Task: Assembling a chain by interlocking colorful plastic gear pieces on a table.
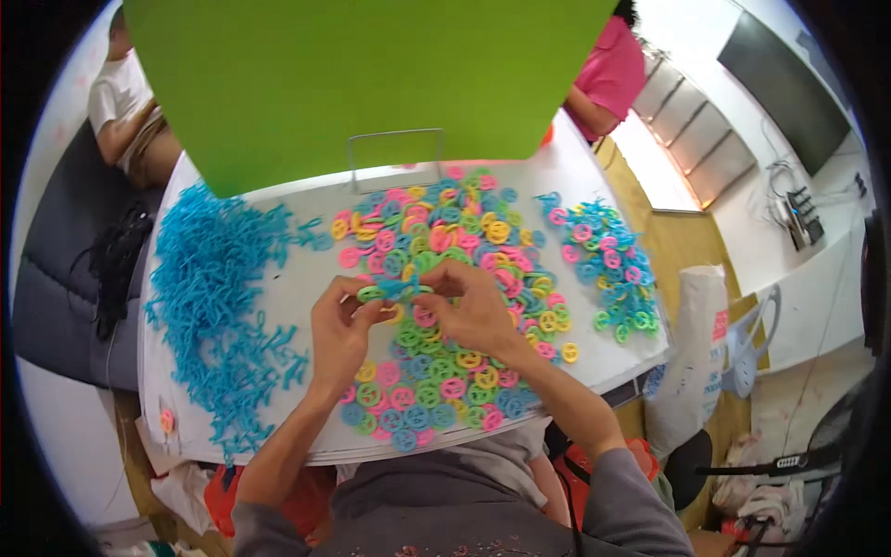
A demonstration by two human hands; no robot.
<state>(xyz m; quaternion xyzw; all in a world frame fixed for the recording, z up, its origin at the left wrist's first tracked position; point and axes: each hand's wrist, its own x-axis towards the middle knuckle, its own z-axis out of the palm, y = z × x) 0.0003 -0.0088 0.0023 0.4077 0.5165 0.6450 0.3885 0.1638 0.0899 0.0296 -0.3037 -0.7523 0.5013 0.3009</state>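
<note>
Over the middle of the table, both my hands are closed at the fingertips around one small assembly. My left hand [340, 327] pinches a green plastic wheel [370, 292] at its left end. From the other side, my right hand [471, 311] grips the blue plastic piece [401, 284] near its right end; the fingers partly hide that end. Beneath and around the hands spreads a heap of small spoked plastic wheels [451, 388] in pink, yellow, green and blue. Left of it lies a large tangled pile of blue plastic pieces [209, 269].
At the table's right lies a smaller pile of blue pieces with wheels attached [608, 260]. A large green board [371, 84] rises along the far side, with a thin metal wire frame [396, 133] before it. Two other people sit beyond, one left, one right. The white table [320, 455] curves near me.
</note>
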